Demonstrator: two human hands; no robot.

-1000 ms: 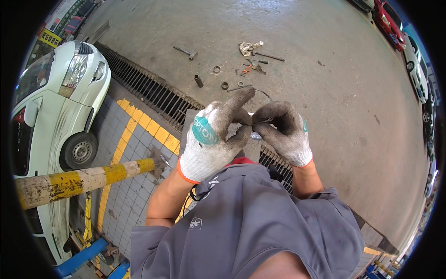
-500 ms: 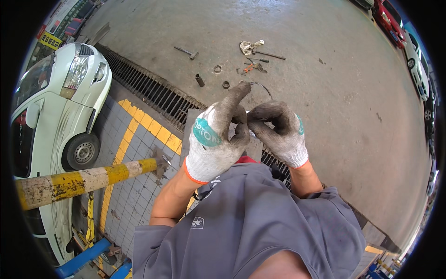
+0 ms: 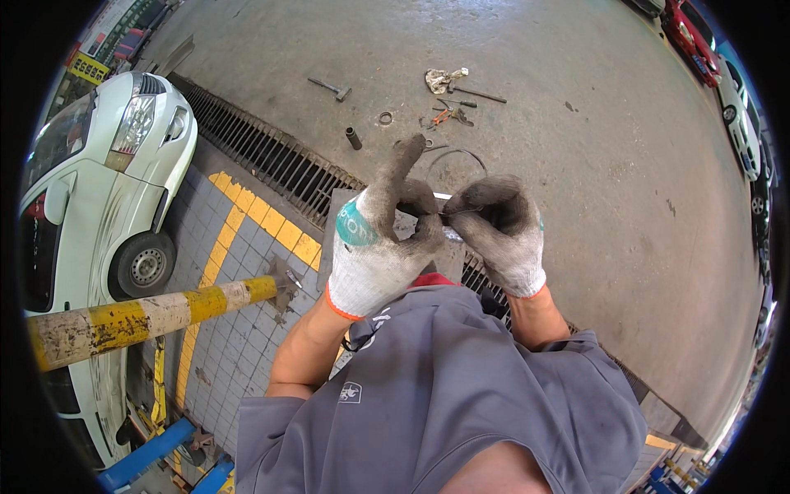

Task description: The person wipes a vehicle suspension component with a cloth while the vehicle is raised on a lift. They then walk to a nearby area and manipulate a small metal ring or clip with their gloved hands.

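Observation:
Both of my hands wear white knit gloves with dirt-darkened fingers, held close together in front of my chest. My left hand (image 3: 391,218) pinches with thumb and bent fingers while its index finger points up and away. Beside it, my right hand (image 3: 498,230) has its thumb and index finger pressed together. The fingertips of the two hands nearly meet, and whatever sits in them is too small and hidden to name. A pale sliver shows between them. Beyond the hands, a thin dark cable (image 3: 471,154) curves over the floor.
On the floor ahead lie a hammer (image 3: 331,88), a dark tube (image 3: 353,138), a metal ring (image 3: 385,118), orange-handled pliers (image 3: 451,116) and a crumpled rag (image 3: 443,80). A floor grate (image 3: 247,140) runs diagonally. A striped post (image 3: 164,315) and white car (image 3: 123,189) stand left.
My fingertips have shifted slightly, and the right hand has turned a little. The left index finger has tilted further left. A small ring on the floor is now mostly hidden behind it.

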